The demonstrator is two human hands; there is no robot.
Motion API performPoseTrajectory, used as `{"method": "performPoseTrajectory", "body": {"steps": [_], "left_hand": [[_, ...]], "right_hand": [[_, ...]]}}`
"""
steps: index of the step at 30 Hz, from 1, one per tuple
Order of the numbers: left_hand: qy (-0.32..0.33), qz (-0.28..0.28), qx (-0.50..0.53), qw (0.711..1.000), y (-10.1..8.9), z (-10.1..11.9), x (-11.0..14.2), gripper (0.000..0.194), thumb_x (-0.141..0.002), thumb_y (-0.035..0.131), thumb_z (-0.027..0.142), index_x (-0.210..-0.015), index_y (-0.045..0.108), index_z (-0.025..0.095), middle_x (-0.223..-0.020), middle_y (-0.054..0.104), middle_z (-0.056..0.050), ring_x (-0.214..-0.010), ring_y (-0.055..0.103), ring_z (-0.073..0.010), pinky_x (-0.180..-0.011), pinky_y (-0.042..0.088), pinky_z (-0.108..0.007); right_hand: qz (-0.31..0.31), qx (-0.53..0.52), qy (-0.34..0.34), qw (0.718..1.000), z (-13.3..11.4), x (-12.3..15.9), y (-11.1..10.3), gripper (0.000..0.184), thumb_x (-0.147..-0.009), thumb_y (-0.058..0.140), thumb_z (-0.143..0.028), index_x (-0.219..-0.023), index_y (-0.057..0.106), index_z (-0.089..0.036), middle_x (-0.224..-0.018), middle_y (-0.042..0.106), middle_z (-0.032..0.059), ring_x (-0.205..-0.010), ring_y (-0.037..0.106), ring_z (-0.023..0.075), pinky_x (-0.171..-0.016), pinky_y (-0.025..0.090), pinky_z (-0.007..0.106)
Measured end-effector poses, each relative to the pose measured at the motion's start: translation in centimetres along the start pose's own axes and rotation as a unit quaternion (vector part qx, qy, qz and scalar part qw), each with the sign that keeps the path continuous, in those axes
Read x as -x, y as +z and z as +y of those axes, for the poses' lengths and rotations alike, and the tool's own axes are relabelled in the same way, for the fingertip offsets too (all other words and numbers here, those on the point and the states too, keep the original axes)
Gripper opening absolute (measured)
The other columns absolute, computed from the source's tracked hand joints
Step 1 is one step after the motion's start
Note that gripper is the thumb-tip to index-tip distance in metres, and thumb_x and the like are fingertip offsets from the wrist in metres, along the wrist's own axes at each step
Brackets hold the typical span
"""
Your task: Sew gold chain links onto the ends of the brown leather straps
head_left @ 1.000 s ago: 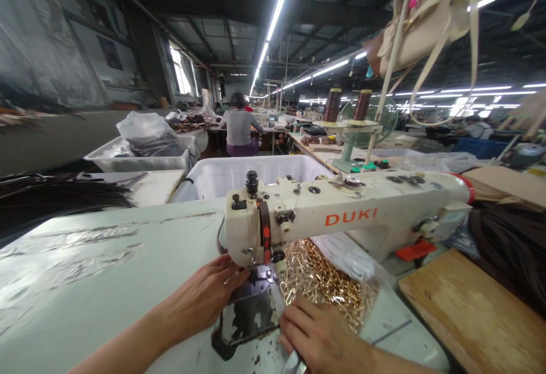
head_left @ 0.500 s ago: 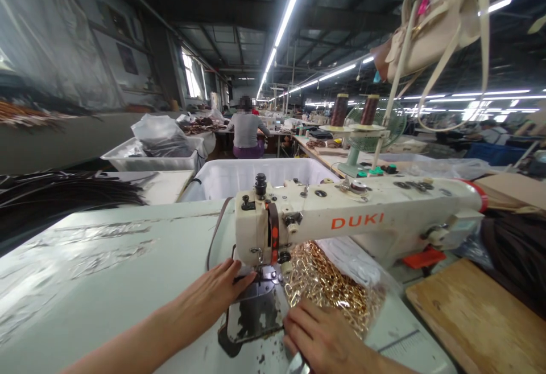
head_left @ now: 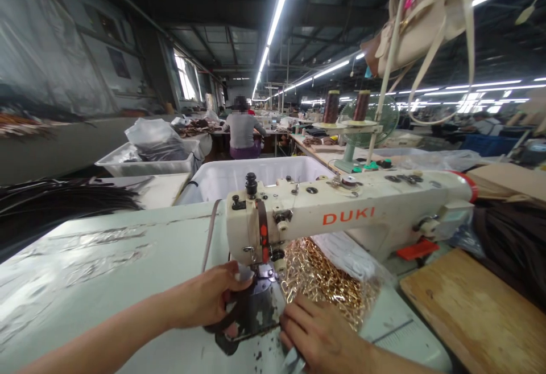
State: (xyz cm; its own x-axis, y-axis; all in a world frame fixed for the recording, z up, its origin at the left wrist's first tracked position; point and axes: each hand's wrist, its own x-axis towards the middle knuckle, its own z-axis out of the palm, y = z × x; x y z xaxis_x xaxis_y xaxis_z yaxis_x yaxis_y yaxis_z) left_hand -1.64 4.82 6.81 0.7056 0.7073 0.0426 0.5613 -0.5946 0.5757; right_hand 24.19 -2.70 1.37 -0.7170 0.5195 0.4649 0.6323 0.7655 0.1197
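My left hand [head_left: 211, 294] is beside the needle area of the white sewing machine [head_left: 350, 209], fingers curled round a dark brown strap [head_left: 232, 314]. The strap lies over the metal needle plate [head_left: 267, 274] and slide cover; its hold is partly hidden by the fingers. A narrow strip [head_left: 211, 234] runs down the left side of the machine head to behind my hand. My right hand [head_left: 319, 331] rests closed on the machine bed, right of the plate. From under its fingers shows a silvery metal tool [head_left: 293, 361], mostly covered, kind unclear.
A clear bag of gold-coloured metal clasps [head_left: 328, 283] lies under the machine arm. At the right is a wooden board [head_left: 473, 311]. Behind the machine stands a white bin [head_left: 260, 169]; dark strips [head_left: 68, 200] lie at the left. A person [head_left: 242, 132] sits further back.
My left hand has gone from lying flat by the needle to curled fingers, pulled slightly left and down, with the brown strap now showing below it. My right hand stays nearly in place.
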Motion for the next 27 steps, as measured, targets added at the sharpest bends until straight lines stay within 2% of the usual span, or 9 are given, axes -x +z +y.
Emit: {"method": "performPoseTrajectory", "body": {"steps": [2,4,7,11,13,17,21,24,27], "left_hand": [[0.002,-0.018,-0.083,0.996,0.5,0.5,0.5,0.055,-0.065,0.077,0.044,-0.115,0.065,0.023,-0.116,0.061,-0.011,-0.104,0.060,-0.0305,-0.092,0.050,-0.042],[-0.022,-0.014,-0.157,0.987,1.1,1.1,1.2,0.083,-0.054,0.083,0.047,-0.129,0.055,0.023,-0.133,0.051,-0.015,-0.121,0.048,-0.0368,-0.103,0.040,-0.049],[-0.045,-0.003,-0.215,0.976,2.5,1.8,2.2,0.098,-0.052,0.082,0.050,-0.137,0.046,0.017,-0.143,0.042,-0.018,-0.128,0.043,-0.0361,-0.106,0.038,-0.045],[0.020,0.058,-0.294,0.954,6.1,-0.1,2.6,0.083,-0.065,0.071,0.046,-0.137,0.046,0.013,-0.140,0.047,-0.018,-0.125,0.048,-0.0334,-0.103,0.043,-0.040],[0.062,0.111,-0.350,0.928,8.2,-2.1,2.3,0.070,-0.066,0.063,0.025,-0.133,0.049,0.010,-0.136,0.050,-0.018,-0.122,0.051,-0.0334,-0.097,0.049,-0.039],[0.124,0.186,-0.400,0.889,10.8,-4.3,2.1,0.071,-0.071,0.050,0.011,-0.142,0.038,0.014,-0.135,0.052,-0.013,-0.123,0.051,-0.0284,-0.098,0.048,-0.035],[0.140,0.213,-0.428,0.867,11.3,-3.6,2.3,0.079,-0.074,0.045,0.006,-0.148,0.021,0.016,-0.130,0.057,-0.010,-0.117,0.057,-0.0232,-0.093,0.049,-0.027],[0.128,0.242,-0.441,0.855,11.8,-2.7,2.5,0.082,-0.073,0.042,0.004,-0.150,0.014,0.015,-0.127,0.060,-0.010,-0.114,0.059,-0.0230,-0.089,0.051,-0.027],[0.124,0.237,-0.463,0.845,12.2,-2.1,2.8,0.079,-0.078,0.040,0.007,-0.150,0.009,0.012,-0.128,0.058,-0.011,-0.114,0.059,-0.0222,-0.089,0.051,-0.026]], "right_hand": [[0.012,0.009,-0.005,1.000,0.1,0.0,0.1,0.013,-0.093,0.051,-0.024,-0.085,0.058,-0.016,-0.080,0.061,0.0032,-0.078,0.057,0.0197,-0.051,0.039,0.027],[0.036,0.022,-0.014,0.999,0.2,-0.2,0.2,0.017,-0.094,0.051,-0.026,-0.081,0.057,-0.016,-0.077,0.061,0.0024,-0.075,0.057,0.0188,-0.048,0.037,0.027],[0.061,0.037,-0.020,0.997,0.2,-0.3,0.3,0.022,-0.095,0.051,-0.028,-0.077,0.057,-0.016,-0.073,0.061,0.0012,-0.071,0.057,0.0170,-0.046,0.035,0.026],[0.071,0.047,-0.022,0.996,0.3,-0.3,0.7,0.022,-0.094,0.051,-0.030,-0.078,0.057,-0.016,-0.073,0.061,0.0004,-0.071,0.058,0.0168,-0.044,0.034,0.026],[0.080,0.054,-0.027,0.995,0.4,-0.2,1.0,0.022,-0.094,0.051,-0.030,-0.078,0.057,-0.016,-0.072,0.060,0.0002,-0.070,0.058,0.0167,-0.042,0.032,0.026],[0.098,0.061,-0.033,0.993,0.6,-0.2,1.5,0.020,-0.095,0.048,-0.027,-0.080,0.056,-0.016,-0.070,0.060,0.0007,-0.068,0.058,0.0162,-0.041,0.033,0.025],[0.094,0.060,-0.038,0.993,0.7,-0.2,1.6,0.018,-0.093,0.050,-0.027,-0.080,0.055,-0.016,-0.070,0.059,0.0003,-0.068,0.059,0.0164,-0.043,0.035,0.024],[0.092,0.060,-0.036,0.993,0.6,-0.2,1.6,0.019,-0.094,0.049,-0.028,-0.080,0.056,-0.016,-0.071,0.059,0.0004,-0.069,0.059,0.0163,-0.043,0.035,0.024],[0.099,0.055,-0.035,0.993,0.6,-0.3,1.4,0.024,-0.097,0.044,-0.027,-0.080,0.056,-0.016,-0.072,0.060,0.0010,-0.071,0.058,0.0164,-0.042,0.034,0.025]]}}
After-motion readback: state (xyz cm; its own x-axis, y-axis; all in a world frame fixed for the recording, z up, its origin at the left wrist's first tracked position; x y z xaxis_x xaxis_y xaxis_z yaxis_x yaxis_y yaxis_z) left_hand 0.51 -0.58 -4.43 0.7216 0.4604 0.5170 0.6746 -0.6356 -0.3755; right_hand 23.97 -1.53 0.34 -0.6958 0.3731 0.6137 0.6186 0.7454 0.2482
